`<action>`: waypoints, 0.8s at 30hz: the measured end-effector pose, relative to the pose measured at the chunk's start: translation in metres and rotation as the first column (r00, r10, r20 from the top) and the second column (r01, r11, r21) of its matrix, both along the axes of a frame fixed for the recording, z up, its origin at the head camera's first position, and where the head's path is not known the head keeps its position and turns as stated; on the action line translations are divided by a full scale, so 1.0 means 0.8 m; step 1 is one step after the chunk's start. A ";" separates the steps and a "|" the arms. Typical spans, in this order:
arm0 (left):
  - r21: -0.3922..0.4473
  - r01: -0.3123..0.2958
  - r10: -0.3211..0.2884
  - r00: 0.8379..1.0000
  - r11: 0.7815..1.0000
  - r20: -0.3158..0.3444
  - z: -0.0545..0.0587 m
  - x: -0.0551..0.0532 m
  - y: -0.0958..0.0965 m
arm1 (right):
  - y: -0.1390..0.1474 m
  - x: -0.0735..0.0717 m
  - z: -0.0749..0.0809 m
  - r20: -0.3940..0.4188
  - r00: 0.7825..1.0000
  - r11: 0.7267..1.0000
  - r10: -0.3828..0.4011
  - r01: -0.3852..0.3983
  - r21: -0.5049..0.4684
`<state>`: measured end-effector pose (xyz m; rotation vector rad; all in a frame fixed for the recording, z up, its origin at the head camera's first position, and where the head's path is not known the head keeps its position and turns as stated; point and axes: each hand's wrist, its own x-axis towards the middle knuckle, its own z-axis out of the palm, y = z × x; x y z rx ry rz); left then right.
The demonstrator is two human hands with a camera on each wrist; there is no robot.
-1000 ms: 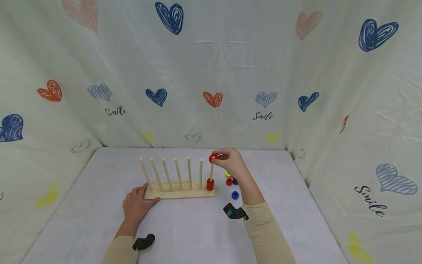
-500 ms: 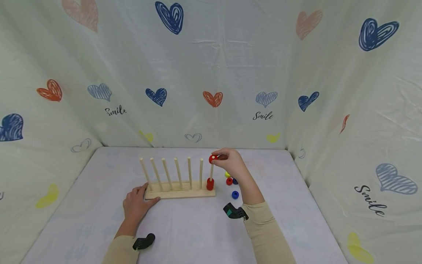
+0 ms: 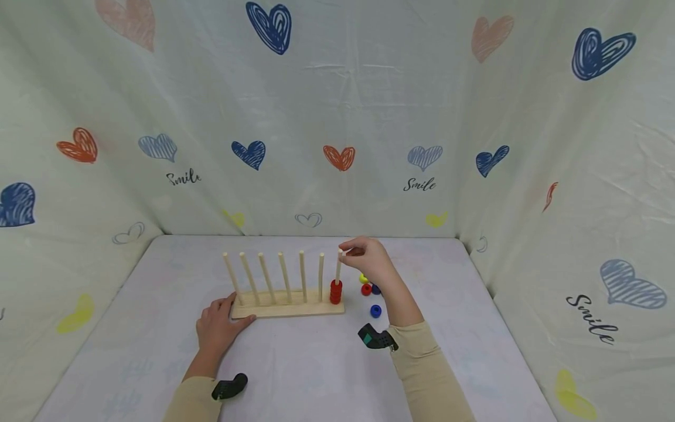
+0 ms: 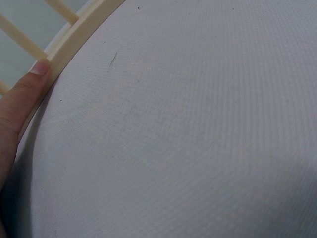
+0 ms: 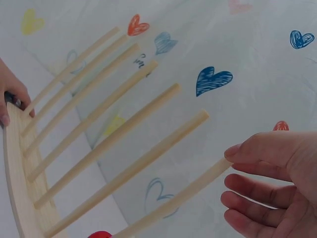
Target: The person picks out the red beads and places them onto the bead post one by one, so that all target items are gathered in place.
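A wooden peg rack [image 3: 287, 310] with a row of upright pegs stands on the table. My left hand [image 3: 218, 322] holds its left end, the thumb lying along the front edge in the left wrist view. Around the rightmost peg [image 3: 338, 269], a stack of red beads [image 3: 336, 292] sits at the bottom. At the top of that peg is my right hand [image 3: 369, 258], its fingers loosely bent and no bead between them. In the right wrist view, the thumb [image 5: 262, 148] is at the peg's tip, and only a sliver of red bead [image 5: 100, 234] shows.
Right of the rack lie a yellow bead [image 3: 364, 278], a red bead [image 3: 366, 289], a dark blue bead [image 3: 376, 289] partly hidden by the right arm, and a nearer blue bead [image 3: 375, 311]. Heart-printed curtains [image 3: 379, 117] surround the table.
The red bead pinched at the top of the rightmost peg has been let go and has dropped onto the red stack. My left hand keeps its place on the rack.
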<state>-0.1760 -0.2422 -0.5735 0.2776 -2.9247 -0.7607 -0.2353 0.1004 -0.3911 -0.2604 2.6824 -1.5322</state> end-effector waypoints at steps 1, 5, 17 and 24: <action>-0.001 0.000 0.000 1.000 1.000 0.001 0.000 0.000 0.000 | 0.000 0.000 0.000 0.000 1.000 1.000 0.002 -0.002 -0.001; -0.004 0.002 -0.002 1.000 1.000 0.001 0.000 0.000 -0.002 | 0.003 0.000 -0.003 0.021 1.000 1.000 -0.002 0.002 -0.004; 0.013 0.005 -0.006 1.000 1.000 0.021 0.000 0.001 -0.001 | 0.017 0.004 -0.021 0.052 0.998 0.999 -0.034 0.032 0.025; -0.006 0.013 -0.013 1.000 1.000 -0.026 -0.004 0.000 -0.001 | 0.028 0.004 -0.030 0.051 0.998 0.999 -0.030 0.028 0.040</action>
